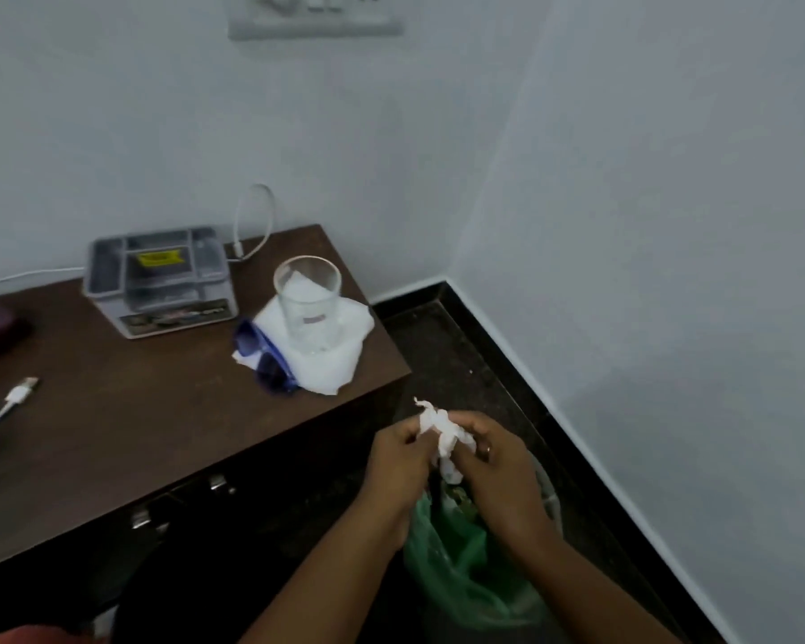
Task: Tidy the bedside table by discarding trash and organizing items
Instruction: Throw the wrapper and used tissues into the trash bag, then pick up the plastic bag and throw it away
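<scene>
Below my wrists, the bin (pixel 461 578) with its green bag is sitting open on the floor, just beside the surface (pixel 136 434). Above it I am holding a crumpled tissue (pixel 443 432) between both hands: my left grip (pixel 398 460) and my right grip (pixel 500 469) are both curling narrow around the wad. It seems to be hanging over the bin's far edge rather than its middle, so letting go now is risking a drop onto the dark floor. A loose tail is dangling and may be tearing off.

Farther out, near the corner of the surface, the sunglasses (pixel 266 362) are lying on the edge of a white napkin (pixel 331 364), and a glass (pixel 307 304) is standing on that same napkin. Tugging the napkin as trash is likely to be tipping the glass off the corner. Behind it, a white cable (pixel 252 220) is looping beside the grey organiser (pixel 159 281) and could be snagging.
</scene>
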